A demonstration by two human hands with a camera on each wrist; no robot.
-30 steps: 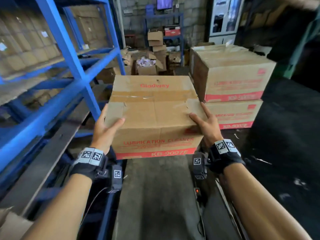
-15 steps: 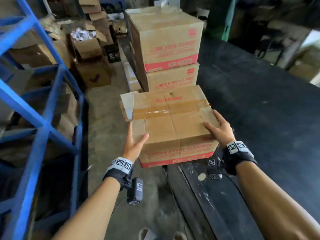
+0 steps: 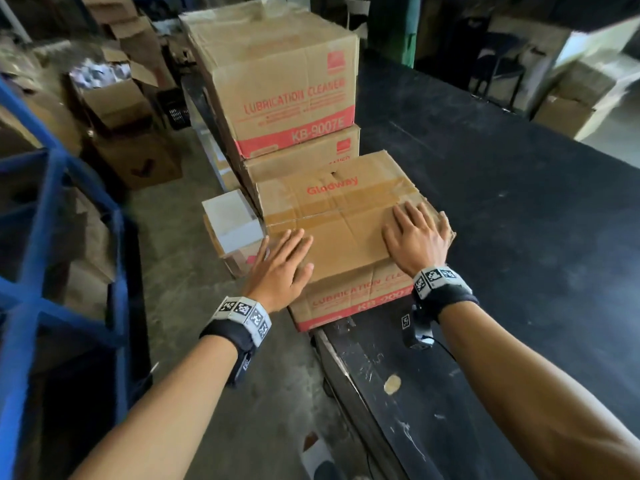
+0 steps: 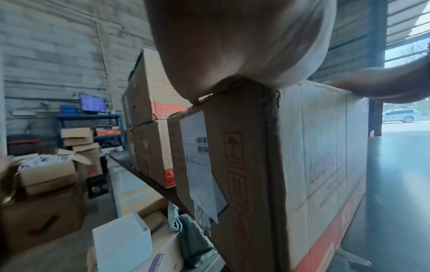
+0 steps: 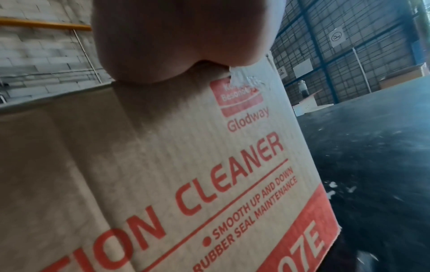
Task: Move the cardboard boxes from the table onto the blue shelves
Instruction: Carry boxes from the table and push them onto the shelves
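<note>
Hands (image 3: 280,268) (image 3: 414,239) flat atop cardboard box (image 3: 341,216) overhanging table (image 3: 519,237) edge

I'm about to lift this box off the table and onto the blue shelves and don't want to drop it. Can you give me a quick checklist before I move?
1. Both hands on the box: ok. The left hand and right hand lie flat on top of the front cardboard box.
2. Secure grip: not ok. The fingers are straight on the lid, not curled round any edge.
3. Box supported: ok, though it sits at the edge of the black table.
4. Top closed: ok, the flaps are taped.
5. Stacked boxes behind: touching or apart, cannot tell.
6. Free space on the blue shelves: cannot tell, only part of the frame shows.
</note>
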